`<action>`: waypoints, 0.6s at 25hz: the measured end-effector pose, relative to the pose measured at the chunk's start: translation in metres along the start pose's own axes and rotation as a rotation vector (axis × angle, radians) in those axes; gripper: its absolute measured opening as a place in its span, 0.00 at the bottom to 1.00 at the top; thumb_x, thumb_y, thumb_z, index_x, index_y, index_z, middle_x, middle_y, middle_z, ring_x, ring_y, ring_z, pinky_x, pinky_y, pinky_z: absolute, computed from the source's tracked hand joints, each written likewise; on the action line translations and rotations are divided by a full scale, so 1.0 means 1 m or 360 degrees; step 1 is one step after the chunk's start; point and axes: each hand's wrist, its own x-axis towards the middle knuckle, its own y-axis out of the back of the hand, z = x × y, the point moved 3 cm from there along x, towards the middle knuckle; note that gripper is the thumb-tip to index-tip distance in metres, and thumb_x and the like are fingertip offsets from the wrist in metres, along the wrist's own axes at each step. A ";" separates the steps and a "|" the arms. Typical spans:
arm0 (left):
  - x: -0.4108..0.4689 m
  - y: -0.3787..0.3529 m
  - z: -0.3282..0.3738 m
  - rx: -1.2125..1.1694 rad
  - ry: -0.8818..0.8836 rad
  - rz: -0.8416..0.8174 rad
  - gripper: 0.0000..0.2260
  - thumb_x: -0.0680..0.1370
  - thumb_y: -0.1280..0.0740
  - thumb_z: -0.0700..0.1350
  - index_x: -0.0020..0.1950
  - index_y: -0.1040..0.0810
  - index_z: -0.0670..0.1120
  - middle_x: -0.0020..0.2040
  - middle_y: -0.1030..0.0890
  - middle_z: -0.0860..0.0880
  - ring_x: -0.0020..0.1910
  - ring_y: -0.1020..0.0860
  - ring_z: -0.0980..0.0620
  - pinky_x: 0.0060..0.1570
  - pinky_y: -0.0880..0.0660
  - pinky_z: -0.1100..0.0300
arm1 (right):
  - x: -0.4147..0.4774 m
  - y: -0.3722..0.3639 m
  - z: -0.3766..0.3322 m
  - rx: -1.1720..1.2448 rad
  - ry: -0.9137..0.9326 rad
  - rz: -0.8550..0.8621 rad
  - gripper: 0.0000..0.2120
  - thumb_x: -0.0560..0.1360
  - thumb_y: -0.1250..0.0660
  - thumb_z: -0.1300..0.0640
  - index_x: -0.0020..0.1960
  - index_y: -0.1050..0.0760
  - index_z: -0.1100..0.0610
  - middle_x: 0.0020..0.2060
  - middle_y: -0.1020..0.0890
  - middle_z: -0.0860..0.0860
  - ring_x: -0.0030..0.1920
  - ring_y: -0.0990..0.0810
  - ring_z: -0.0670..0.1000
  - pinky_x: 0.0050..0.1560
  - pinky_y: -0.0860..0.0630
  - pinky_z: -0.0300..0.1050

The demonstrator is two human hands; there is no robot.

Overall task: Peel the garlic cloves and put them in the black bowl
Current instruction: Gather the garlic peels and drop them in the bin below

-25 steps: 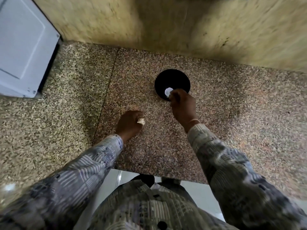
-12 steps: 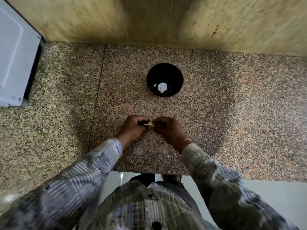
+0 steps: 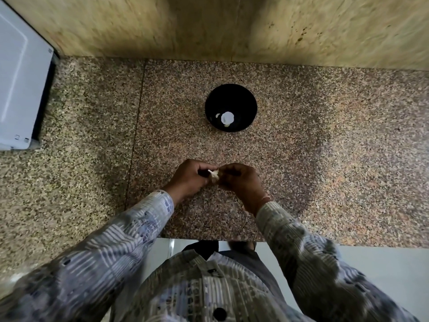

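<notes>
White appliance [image 3: 21, 77]: far left of the black bowl [image 3: 246, 98], standing against the wall [image 3: 209, 26]; only its top and one dark side are in view.

Speckled stone counter [image 3: 336, 159]: carries everything. A thin seam runs through it, well left of the bowl.

Left hand [image 3: 189, 180]: nearer the person than the bowl and slightly left of it, over the counter. Fingers are curled in and closed on a garlic piece [image 3: 214, 175]. A patterned sleeve covers the arm to the wrist.

Garlic piece: pale and papery, with a thin strip sticking out at its upper left. It sits in the gap where the two hands meet, nearer the person than the bowl and well apart from it. How much skin is left on it cannot be told.

Black bowl: upright on the counter, between the hands and the wall. Inside, toward its near wall, lie pale peeled garlic cloves [image 3: 227, 118]: one bright round piece with smaller bits beside it. Glare hides the exact count.

Right hand [image 3: 241, 182]: nearer the person than the bowl, almost straight below it in the frame. Its fingertips are curled and pinching the same garlic piece from the other side, and its knuckles touch the left hand.
</notes>
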 end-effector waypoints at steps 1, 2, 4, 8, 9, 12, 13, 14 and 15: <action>0.000 0.000 0.002 0.0019 0.0005 0.0013 0.18 0.71 0.19 0.44 0.59 0.14 0.52 0.56 0.13 0.54 0.54 0.16 0.59 0.63 0.21 0.56 | -0.001 0.000 0.000 0.0022 0.0008 -0.0027 0.05 0.77 0.28 0.68 0.52 0.18 0.65 0.45 0.14 0.61 0.44 0.16 0.57 0.47 0.16 0.48; -0.001 0.000 0.004 0.0061 0.0008 0.0034 0.17 0.71 0.19 0.44 0.59 0.14 0.51 0.56 0.13 0.54 0.54 0.17 0.59 0.62 0.21 0.59 | -0.001 0.000 0.001 0.0035 0.0013 -0.0067 0.07 0.77 0.28 0.66 0.54 0.18 0.66 0.47 0.14 0.63 0.46 0.15 0.58 0.51 0.16 0.51; -0.002 0.000 0.009 0.0152 -0.0028 0.0064 0.16 0.73 0.20 0.43 0.60 0.14 0.50 0.57 0.14 0.53 0.55 0.17 0.59 0.60 0.22 0.62 | -0.002 0.001 0.001 0.0085 -0.0013 -0.0102 0.11 0.76 0.27 0.66 0.58 0.19 0.67 0.51 0.15 0.66 0.49 0.15 0.60 0.56 0.17 0.56; -0.004 0.001 0.012 0.0229 -0.0081 0.0041 0.17 0.73 0.20 0.43 0.61 0.15 0.49 0.57 0.16 0.57 0.56 0.19 0.58 0.58 0.24 0.66 | -0.002 0.003 0.002 0.0164 -0.0035 -0.0057 0.13 0.74 0.27 0.69 0.58 0.20 0.70 0.51 0.15 0.66 0.49 0.14 0.60 0.52 0.15 0.50; -0.003 0.001 0.011 0.0220 -0.0075 0.0035 0.18 0.72 0.20 0.42 0.61 0.15 0.49 0.56 0.16 0.57 0.56 0.19 0.58 0.58 0.24 0.66 | -0.002 0.002 0.002 0.0129 -0.0017 -0.0055 0.12 0.75 0.26 0.69 0.58 0.19 0.69 0.51 0.14 0.65 0.50 0.14 0.60 0.52 0.15 0.50; -0.001 0.000 0.008 0.0197 -0.0055 0.0034 0.18 0.71 0.19 0.43 0.60 0.14 0.48 0.56 0.14 0.54 0.54 0.17 0.59 0.57 0.21 0.64 | -0.001 -0.002 0.007 0.0000 0.0029 0.0020 0.09 0.75 0.26 0.66 0.55 0.16 0.65 0.49 0.13 0.62 0.52 0.14 0.64 0.57 0.17 0.58; 0.000 0.000 0.007 0.0198 -0.0046 0.0033 0.17 0.71 0.19 0.43 0.59 0.14 0.48 0.55 0.14 0.55 0.53 0.17 0.60 0.57 0.21 0.63 | -0.001 -0.003 0.008 -0.0006 0.0024 0.0061 0.08 0.75 0.26 0.66 0.55 0.16 0.65 0.48 0.13 0.63 0.51 0.14 0.63 0.57 0.18 0.61; 0.000 -0.001 0.005 0.0204 -0.0044 0.0042 0.17 0.71 0.19 0.44 0.59 0.14 0.48 0.53 0.14 0.55 0.52 0.17 0.60 0.56 0.20 0.62 | 0.001 -0.004 0.011 -0.0005 0.0012 0.0108 0.08 0.75 0.26 0.67 0.54 0.16 0.66 0.48 0.14 0.64 0.49 0.14 0.62 0.57 0.18 0.62; 0.001 -0.002 0.004 0.0210 -0.0045 0.0054 0.17 0.71 0.19 0.44 0.59 0.14 0.49 0.52 0.14 0.56 0.51 0.17 0.61 0.56 0.20 0.62 | 0.002 -0.006 0.013 -0.0019 0.0008 0.0141 0.07 0.75 0.26 0.67 0.54 0.16 0.66 0.47 0.14 0.64 0.47 0.15 0.62 0.57 0.18 0.64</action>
